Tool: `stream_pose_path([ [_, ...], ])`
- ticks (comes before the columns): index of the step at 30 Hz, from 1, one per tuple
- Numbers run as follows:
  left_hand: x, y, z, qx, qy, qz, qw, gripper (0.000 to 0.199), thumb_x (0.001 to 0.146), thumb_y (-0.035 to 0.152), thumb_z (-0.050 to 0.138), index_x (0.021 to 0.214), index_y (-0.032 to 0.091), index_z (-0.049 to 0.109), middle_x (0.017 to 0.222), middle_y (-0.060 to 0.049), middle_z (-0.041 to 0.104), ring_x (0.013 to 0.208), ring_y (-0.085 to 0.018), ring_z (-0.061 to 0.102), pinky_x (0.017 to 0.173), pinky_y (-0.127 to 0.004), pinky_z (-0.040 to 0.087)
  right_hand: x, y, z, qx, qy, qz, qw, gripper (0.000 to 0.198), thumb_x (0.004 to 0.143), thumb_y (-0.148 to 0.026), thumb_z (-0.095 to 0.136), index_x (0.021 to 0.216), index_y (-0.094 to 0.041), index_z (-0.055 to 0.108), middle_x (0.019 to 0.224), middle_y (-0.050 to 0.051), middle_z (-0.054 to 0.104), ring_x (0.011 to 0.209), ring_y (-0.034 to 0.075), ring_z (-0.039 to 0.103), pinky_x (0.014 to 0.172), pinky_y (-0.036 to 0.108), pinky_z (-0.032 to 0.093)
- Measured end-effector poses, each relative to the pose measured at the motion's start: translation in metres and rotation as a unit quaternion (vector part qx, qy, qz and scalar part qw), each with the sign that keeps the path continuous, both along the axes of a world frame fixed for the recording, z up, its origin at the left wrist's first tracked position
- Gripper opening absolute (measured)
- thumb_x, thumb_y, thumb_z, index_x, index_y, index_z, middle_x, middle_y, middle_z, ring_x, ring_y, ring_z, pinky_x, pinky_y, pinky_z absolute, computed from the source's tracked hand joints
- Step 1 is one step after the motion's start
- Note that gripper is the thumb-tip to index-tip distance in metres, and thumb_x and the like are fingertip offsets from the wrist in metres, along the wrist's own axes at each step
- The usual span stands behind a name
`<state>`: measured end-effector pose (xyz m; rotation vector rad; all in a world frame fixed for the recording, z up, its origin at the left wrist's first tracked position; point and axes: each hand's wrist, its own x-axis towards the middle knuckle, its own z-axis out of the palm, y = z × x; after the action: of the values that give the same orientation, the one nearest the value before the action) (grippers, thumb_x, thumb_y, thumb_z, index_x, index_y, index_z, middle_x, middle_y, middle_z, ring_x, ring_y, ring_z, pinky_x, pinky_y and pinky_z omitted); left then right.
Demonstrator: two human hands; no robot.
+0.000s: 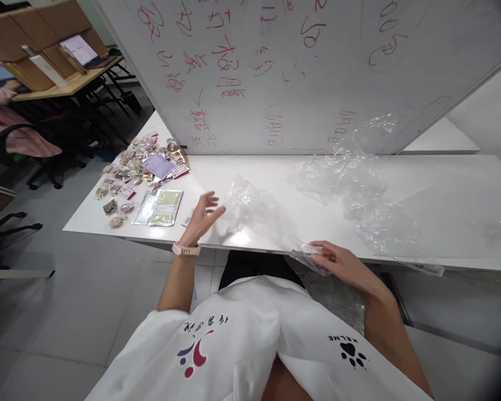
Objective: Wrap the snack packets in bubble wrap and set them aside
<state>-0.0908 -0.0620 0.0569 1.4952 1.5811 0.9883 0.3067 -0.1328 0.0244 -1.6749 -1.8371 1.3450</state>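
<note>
A clear plastic bag (261,209) lies crumpled on the white table in front of me. My right hand (334,262) pinches its near corner at the table's front edge. To the left of the bag, my left hand (202,217) hovers over the table with fingers apart and nothing in it; a pink band circles that wrist. Flat pouches, one with a green label (166,207), lie left of that hand. Behind them is a heap of small wrapped packets (127,167) with a purple packet (158,166) on top.
More clear plastic bags (359,189) spread over the right side of the white table (92,220), some hanging past its front edge. A whiteboard (250,72) with red writing stands along the back. At far left, a person in pink (29,133) sits at a desk.
</note>
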Motion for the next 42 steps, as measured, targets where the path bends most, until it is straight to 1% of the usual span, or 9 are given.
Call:
stream_pose_path([
  [6, 0.033, -0.051, -0.027, -0.03, -0.072, -0.04, 0.996, 0.018, 0.071, 0.035, 0.078, 0.077, 0.022, 0.068, 0.111, -0.01, 0.068, 0.12, -0.031, 0.053, 0.11, -0.051, 0.036, 0.002, 0.07, 0.01, 0.188, -0.074, -0.104, 0.974, 0.037, 0.092, -0.052, 0.051, 0.11, -0.026, 0.071, 0.103, 0.008, 0.073, 0.088, 0.026, 0.068, 0.076, 0.038, 0.051],
  [11, 0.049, -0.078, -0.025, -0.097, -0.336, -0.151, 0.925, 0.024, 0.072, 0.024, 0.066, 0.05, 0.019, 0.056, 0.122, -0.009, 0.07, 0.127, -0.033, 0.056, 0.111, -0.05, 0.037, -0.08, 0.153, -0.007, 0.212, -0.086, 0.019, 0.973, 0.032, 0.095, -0.041, 0.05, 0.096, -0.02, 0.073, 0.105, 0.01, 0.073, 0.093, 0.026, 0.064, 0.081, 0.038, 0.045],
  [21, -0.003, -0.17, -0.09, -0.245, -0.458, 0.109, 0.847, 0.01, 0.059, 0.019, 0.065, 0.056, 0.018, 0.056, 0.097, -0.009, 0.077, 0.088, -0.025, 0.072, 0.09, -0.041, 0.054, -0.207, 0.128, -0.053, 0.296, -0.042, 0.214, 0.93, 0.027, 0.098, -0.039, 0.051, 0.1, -0.026, 0.075, 0.1, 0.006, 0.071, 0.095, 0.023, 0.059, 0.085, 0.037, 0.038],
  [26, -0.005, -0.169, -0.083, -0.249, -0.434, 0.131, 0.856, 0.025, 0.06, 0.021, 0.068, 0.055, 0.019, 0.043, 0.084, -0.007, 0.075, 0.067, -0.02, 0.07, 0.072, -0.036, 0.056, -0.193, 0.128, -0.052, 0.249, 0.04, 0.229, 0.94, 0.024, 0.095, -0.036, 0.054, 0.089, -0.023, 0.072, 0.09, 0.004, 0.071, 0.083, 0.019, 0.06, 0.084, 0.038, 0.043],
  [29, -0.002, -0.155, -0.077, -0.212, -0.426, 0.139, 0.869, 0.027, 0.062, 0.022, 0.07, 0.057, 0.019, 0.043, 0.079, -0.005, 0.074, 0.062, -0.018, 0.068, 0.069, -0.034, 0.054, -0.155, 0.169, -0.03, 0.296, 0.054, 0.035, 0.953, 0.03, 0.097, -0.038, 0.045, 0.097, -0.019, 0.069, 0.094, 0.007, 0.069, 0.081, 0.018, 0.06, 0.077, 0.034, 0.046],
  [31, 0.002, -0.144, -0.074, -0.19, -0.414, 0.142, 0.879, 0.025, 0.063, 0.023, 0.072, 0.06, 0.019, 0.047, 0.076, -0.004, 0.074, 0.059, -0.017, 0.066, 0.067, -0.032, 0.053, -0.12, 0.206, -0.01, 0.384, 0.033, -0.141, 0.912, 0.033, 0.098, -0.037, 0.042, 0.1, -0.017, 0.067, 0.097, 0.008, 0.067, 0.087, 0.018, 0.059, 0.078, 0.034, 0.046],
  [34, 0.009, -0.13, -0.076, -0.169, -0.388, 0.154, 0.893, 0.024, 0.063, 0.027, 0.074, 0.063, 0.018, 0.051, 0.073, -0.004, 0.072, 0.057, -0.015, 0.065, 0.063, -0.03, 0.052, -0.072, 0.239, 0.019, 0.444, -0.044, -0.21, 0.87, 0.036, 0.099, -0.037, 0.041, 0.111, -0.015, 0.067, 0.109, 0.013, 0.063, 0.095, 0.019, 0.059, 0.084, 0.036, 0.044],
  [39, 0.02, -0.122, -0.082, -0.136, -0.308, 0.191, 0.922, 0.038, 0.069, 0.035, 0.076, 0.056, 0.019, 0.043, 0.064, 0.0, 0.065, 0.055, -0.013, 0.059, 0.058, -0.027, 0.047, -0.061, 0.19, 0.049, 0.499, -0.182, -0.229, 0.816, 0.043, 0.097, -0.035, 0.049, 0.136, -0.019, 0.057, 0.147, 0.018, 0.044, 0.128, 0.035, 0.042, 0.103, 0.055, 0.032],
  [42, 0.02, -0.124, -0.078, -0.091, -0.218, 0.186, 0.954, 0.038, 0.078, 0.044, 0.071, 0.059, 0.021, 0.048, 0.058, 0.002, 0.055, 0.054, -0.012, 0.05, 0.056, -0.026, 0.042, -0.091, 0.145, 0.033, 0.492, -0.138, -0.136, 0.849, 0.045, 0.101, -0.041, 0.041, 0.142, -0.025, 0.051, 0.151, 0.012, 0.042, 0.137, 0.033, 0.036, 0.111, 0.06, 0.026],
])
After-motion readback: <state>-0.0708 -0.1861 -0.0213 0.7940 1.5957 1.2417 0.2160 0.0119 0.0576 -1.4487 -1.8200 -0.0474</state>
